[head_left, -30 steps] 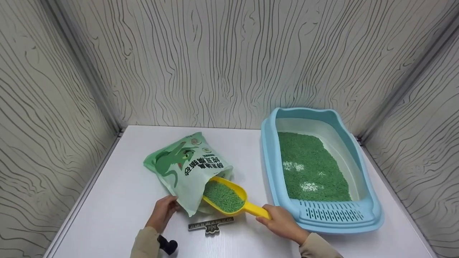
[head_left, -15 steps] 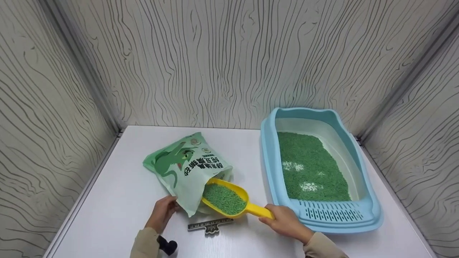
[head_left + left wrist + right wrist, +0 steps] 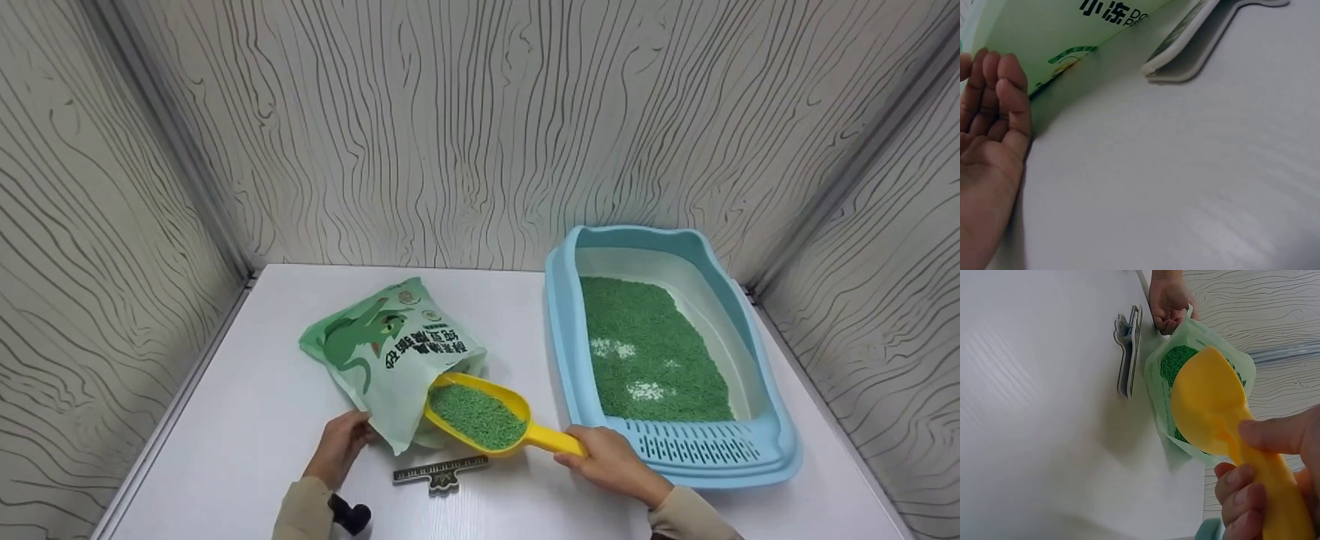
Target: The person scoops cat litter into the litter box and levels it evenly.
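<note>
A yellow scoop (image 3: pixel 517 442) heaped with green cat litter pellets (image 3: pixel 478 417) is at the mouth of a pale green litter bag (image 3: pixel 397 352). My right hand (image 3: pixel 611 461) grips the scoop's handle, thumb along the top, as the right wrist view also shows. The bag lies on its side with its mouth toward the front right; green pellets show inside it in the right wrist view. My left hand (image 3: pixel 341 446) pinches the bag's edge near the mouth, with curled fingers (image 3: pixel 1013 93) visible in the left wrist view.
A blue litter box (image 3: pixel 562 337) stands at the right, its floor largely covered with green pellets. In front of the bag, a dark patterned clip (image 3: pixel 441 474) lies on the white table (image 3: pixel 225 420). Wood-grain panels (image 3: pixel 420 135) enclose the back and sides.
My right hand has drawn the loaded scoop a little to the right, and more of its bowl shows outside the bag mouth. The left hand and bag stay put.
</note>
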The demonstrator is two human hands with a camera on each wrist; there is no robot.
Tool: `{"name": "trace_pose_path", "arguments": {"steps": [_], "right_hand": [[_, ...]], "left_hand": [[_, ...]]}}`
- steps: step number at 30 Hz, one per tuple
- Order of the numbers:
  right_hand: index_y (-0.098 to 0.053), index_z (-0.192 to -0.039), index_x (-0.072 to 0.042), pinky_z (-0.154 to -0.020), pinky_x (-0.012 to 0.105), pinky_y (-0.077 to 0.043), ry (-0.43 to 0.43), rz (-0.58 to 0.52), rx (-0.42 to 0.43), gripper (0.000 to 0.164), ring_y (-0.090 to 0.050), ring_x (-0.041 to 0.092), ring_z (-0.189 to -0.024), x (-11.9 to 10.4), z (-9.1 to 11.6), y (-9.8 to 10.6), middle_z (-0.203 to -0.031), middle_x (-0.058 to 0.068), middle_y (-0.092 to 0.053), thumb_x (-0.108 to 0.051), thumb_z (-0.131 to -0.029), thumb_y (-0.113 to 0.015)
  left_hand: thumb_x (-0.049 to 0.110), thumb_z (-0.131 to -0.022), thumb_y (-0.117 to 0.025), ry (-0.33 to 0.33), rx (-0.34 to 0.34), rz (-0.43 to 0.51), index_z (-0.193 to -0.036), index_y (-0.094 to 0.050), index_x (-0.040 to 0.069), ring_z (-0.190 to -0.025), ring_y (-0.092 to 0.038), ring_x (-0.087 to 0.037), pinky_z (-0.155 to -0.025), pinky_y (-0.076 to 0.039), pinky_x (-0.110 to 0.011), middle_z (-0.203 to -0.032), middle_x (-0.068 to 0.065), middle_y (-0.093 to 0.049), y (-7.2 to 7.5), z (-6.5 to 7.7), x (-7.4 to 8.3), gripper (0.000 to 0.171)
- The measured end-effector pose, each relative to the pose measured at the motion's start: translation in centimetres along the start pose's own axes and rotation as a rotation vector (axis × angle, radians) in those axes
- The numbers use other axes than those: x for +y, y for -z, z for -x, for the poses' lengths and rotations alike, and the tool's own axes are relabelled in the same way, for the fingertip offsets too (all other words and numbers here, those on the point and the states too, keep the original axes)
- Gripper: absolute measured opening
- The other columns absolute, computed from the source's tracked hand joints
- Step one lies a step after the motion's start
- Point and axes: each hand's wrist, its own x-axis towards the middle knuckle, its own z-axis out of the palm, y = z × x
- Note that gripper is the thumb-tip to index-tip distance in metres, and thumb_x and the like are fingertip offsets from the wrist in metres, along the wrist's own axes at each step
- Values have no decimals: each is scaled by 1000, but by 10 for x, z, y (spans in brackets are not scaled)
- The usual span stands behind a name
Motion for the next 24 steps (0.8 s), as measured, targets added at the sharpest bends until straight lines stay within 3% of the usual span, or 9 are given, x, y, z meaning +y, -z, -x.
{"name": "trace_pose_path", "arguments": {"steps": [9, 24], "right_hand": [[-66, -94, -5, -52, 20, -29, 12, -8, 5, 25, -35, 3, -56, 1, 4, 9, -65, -2, -53, -28, -85, -69], [-64, -89, -7, -52, 18, -33, 12, -37, 19, 24, -37, -1, -55, 7, 8, 21, -65, -4, -52, -31, -87, -67]], "left_hand": [[25, -95, -54, -1, -1, 13, -97, -62, 7, -87, -57, -12, -80, -51, -24, -88, 4, -59, -1, -1, -1, 20], [24, -96, -52, -19, -26, 29, -95, -61, 9, -85, -56, -10, -80, -51, -22, -85, 5, -57, 1, 1, 0, 17]]}}
